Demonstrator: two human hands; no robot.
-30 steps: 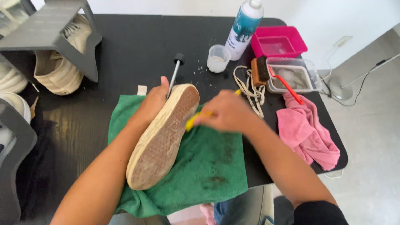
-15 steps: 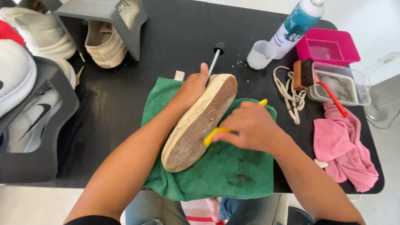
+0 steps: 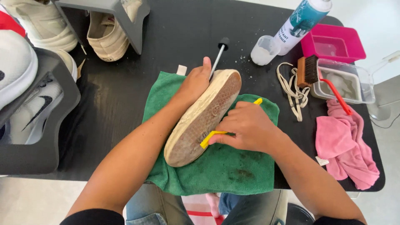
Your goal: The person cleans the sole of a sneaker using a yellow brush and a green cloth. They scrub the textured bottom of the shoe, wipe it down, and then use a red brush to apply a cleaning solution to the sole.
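Black table [image 3: 175, 37] under green towel [image 3: 233, 166]. Shoe [image 3: 204, 116] tilted sole-up on towel, left hand [image 3: 193, 83] clasping its far side. Right hand [image 3: 246, 127] beside shoe, closed around yellow brush [image 3: 210, 137] touching sole edge.

Bright, even light; sharp, slight edge distortion.

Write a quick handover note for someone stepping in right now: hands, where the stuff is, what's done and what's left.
Left hand steadies the shoe, tipped sole-up on the green towel.
Right hand grips the yellow brush against the sole's edge.
Spray bottle, cup, laces, wooden brush and pink cloth lie to the right.
Done: laces out. Left: sole looks grimy.
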